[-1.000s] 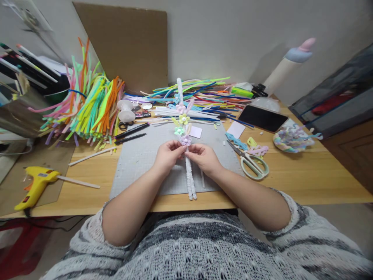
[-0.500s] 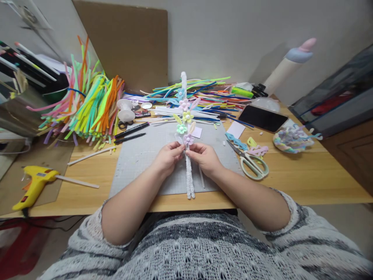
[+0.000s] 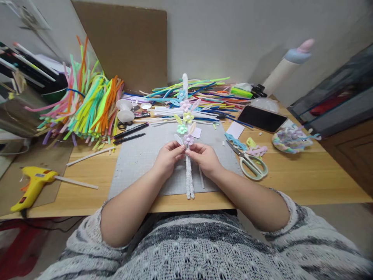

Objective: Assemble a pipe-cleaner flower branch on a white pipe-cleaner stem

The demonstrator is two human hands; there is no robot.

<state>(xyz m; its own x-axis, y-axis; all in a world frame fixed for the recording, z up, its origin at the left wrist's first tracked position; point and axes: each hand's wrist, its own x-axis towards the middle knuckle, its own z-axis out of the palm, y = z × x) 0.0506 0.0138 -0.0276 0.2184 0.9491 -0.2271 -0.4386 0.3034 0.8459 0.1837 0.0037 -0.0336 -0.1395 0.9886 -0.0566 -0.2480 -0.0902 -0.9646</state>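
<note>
A white wrapped stem [image 3: 189, 177] decorated with pastel flowers stands out from between my hands, its lower end hanging near the table's front edge. Blue, pink, yellow, mint and purple flowers [image 3: 188, 140] run along its upper part, with small loop leaves beside them. My left hand [image 3: 171, 157] pinches the stem just below the purple flower. From the other side, my right hand [image 3: 204, 157] grips it at the same height, thumb and fingers together. Beneath both lies a grey cutting mat [image 3: 140, 167].
Scissors [image 3: 253, 165], a phone [image 3: 262, 118] and a fuzzy pastel bowl-shaped piece [image 3: 292, 139] lie to the right. On the left are a yellow glue gun [image 3: 35, 182], bundled pipe cleaners [image 3: 99, 107] and black pens [image 3: 131, 131]. More pipe cleaners [image 3: 201, 97] lie behind the mat.
The flowered stem's upper part has shifted very slightly right. Both hands keep their hold in nearly the same place.
</note>
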